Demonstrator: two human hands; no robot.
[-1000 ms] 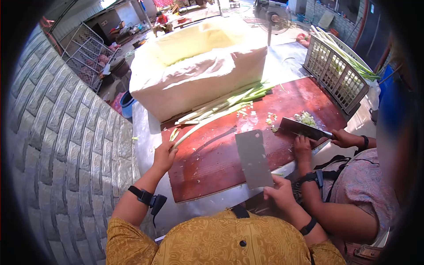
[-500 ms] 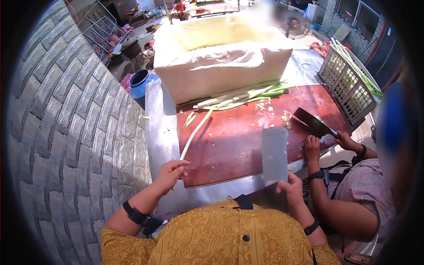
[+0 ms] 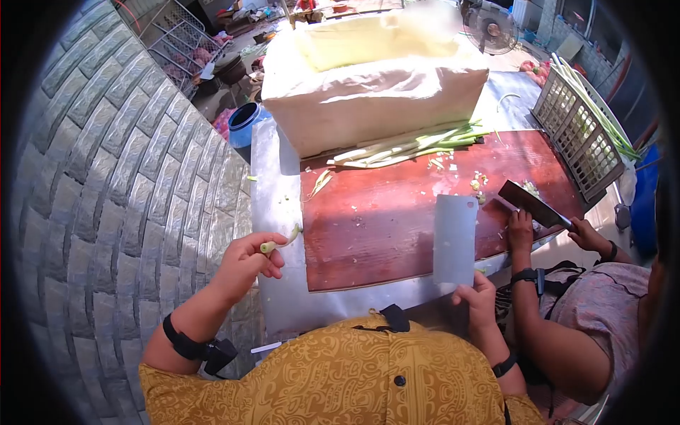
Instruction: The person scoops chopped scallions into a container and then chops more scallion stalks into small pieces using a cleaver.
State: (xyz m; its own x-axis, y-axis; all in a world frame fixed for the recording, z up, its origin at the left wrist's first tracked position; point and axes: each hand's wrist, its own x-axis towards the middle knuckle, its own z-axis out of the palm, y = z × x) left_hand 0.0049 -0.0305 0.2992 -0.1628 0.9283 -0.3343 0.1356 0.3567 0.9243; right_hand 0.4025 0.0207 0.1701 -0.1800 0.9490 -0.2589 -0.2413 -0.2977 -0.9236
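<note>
My left hand [image 3: 249,263] is closed round a scallion [image 3: 268,247], lifted off the left edge of the red cutting board [image 3: 375,241]. The stalk's pale cut end points toward me, and a bent part shows beyond the fingers. In my right hand [image 3: 480,297] a cleaver [image 3: 455,239] is gripped by its handle, its broad blade pointing away from me over the board. A bundle of scallions [image 3: 414,150] lies along the board's far edge, with chopped bits [image 3: 480,179] strewn to its right.
On the right, a co-worker's hands [image 3: 522,230] work with another cleaver [image 3: 533,204]. A big white-lined box [image 3: 368,117] stands behind the board. A plastic crate [image 3: 581,134] with scallions is at the right, a blue barrel [image 3: 248,127] at the left. A brick wall [image 3: 127,212] borders my left.
My left hand has drawn the scallion off the board, moving left and up, so its cut end now faces me. The cleaver stays in my right hand. The view has shifted slightly.
</note>
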